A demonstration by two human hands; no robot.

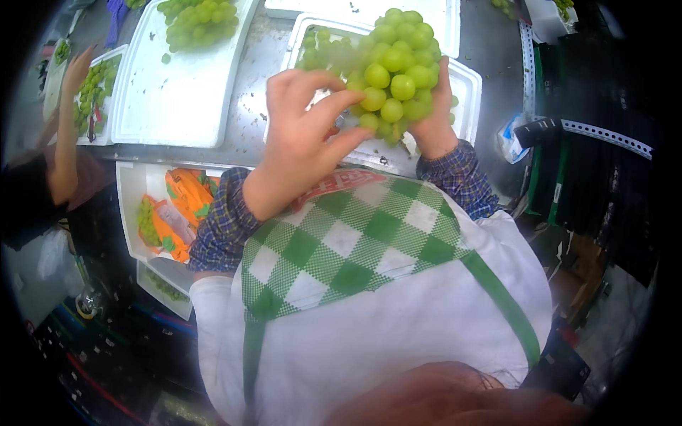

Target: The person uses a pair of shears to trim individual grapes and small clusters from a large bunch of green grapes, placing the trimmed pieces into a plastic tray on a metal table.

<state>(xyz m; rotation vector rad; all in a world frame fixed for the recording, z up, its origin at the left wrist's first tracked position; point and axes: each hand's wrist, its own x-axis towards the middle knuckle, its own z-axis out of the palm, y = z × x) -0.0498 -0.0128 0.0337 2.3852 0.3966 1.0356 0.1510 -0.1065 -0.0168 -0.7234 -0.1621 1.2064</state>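
My right hand (433, 125) holds a large bunch of pale green grapes (403, 86) upright, gripping it from behind at its right side. My left hand (307, 121) is at the bunch's left side, its index finger and thumb apart and touching or very near the berries, its other fingers bent. Beneath and behind the bunch, a white foam tray (467, 94) holds more grapes (317, 57), partly hidden by my hands and the bunch.
White trays (133, 113) sit on the metal table (243, 82), one with grapes at back left. Below the table edge, a white box (128, 199) holds orange packaging and grapes. A co-worker's arm (65, 156) reaches toward grapes at left. A perforated rail (604, 138) runs at right.
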